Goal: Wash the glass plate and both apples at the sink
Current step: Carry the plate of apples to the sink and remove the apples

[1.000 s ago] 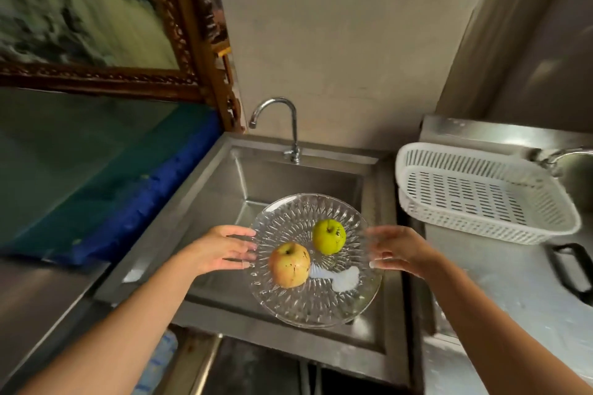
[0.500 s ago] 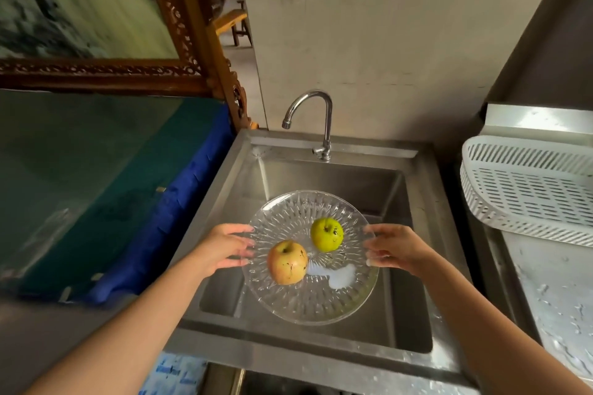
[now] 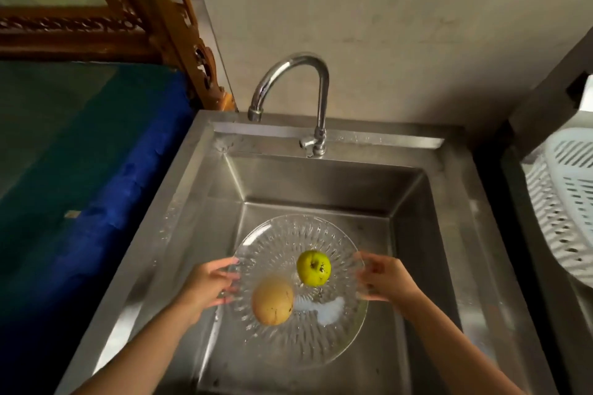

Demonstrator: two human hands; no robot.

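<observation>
The steel sink (image 3: 414,189) lies open below both hands, its faucet (image 3: 290,86) beyond them, dry. Between the hands hangs the glass plate (image 3: 300,343), left hand (image 3: 208,287) and right hand (image 3: 383,279) each grasping a rim. Best keep it level while lowering: the tan apple (image 3: 272,300) and green apple (image 3: 313,268) sit loose and would likely roll.

Two apples: one green apple (image 3: 313,267), one yellow-brown apple (image 3: 272,300). One clear ribbed glass plate (image 3: 301,340). One curved chrome tap (image 3: 293,99). One square stainless steel sink (image 3: 324,184). One white slotted plastic basket (image 3: 563,202). Two bare hands: left hand (image 3: 208,285), right hand (image 3: 386,279).
</observation>
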